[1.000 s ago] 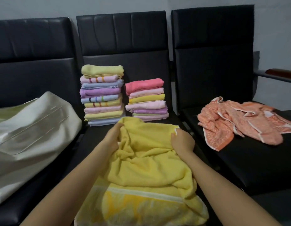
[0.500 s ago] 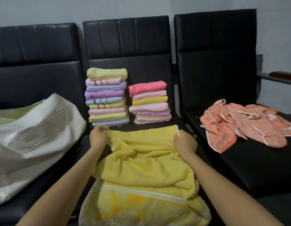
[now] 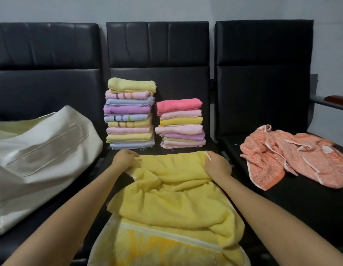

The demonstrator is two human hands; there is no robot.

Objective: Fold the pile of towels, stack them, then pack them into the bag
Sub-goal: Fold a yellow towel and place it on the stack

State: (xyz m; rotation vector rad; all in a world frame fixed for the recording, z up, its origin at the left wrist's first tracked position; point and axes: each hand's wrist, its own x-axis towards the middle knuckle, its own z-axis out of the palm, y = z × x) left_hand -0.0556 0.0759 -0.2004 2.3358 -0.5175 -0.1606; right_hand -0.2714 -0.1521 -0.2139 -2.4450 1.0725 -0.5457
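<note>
Dim, even indoor light; soft focus, edges bowed.

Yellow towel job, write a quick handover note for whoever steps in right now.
Left hand and right hand each pinch a far corner of the yellow towel, which lies crumpled and not yet folded on the middle seat.
Done: two stacks of folded towels behind it, the taller stack left, the shorter stack right.
Left: fold the yellow towel, then the orange towel heaped on the right seat. Stack both, then pack everything into the white bag on the left seat.
</note>
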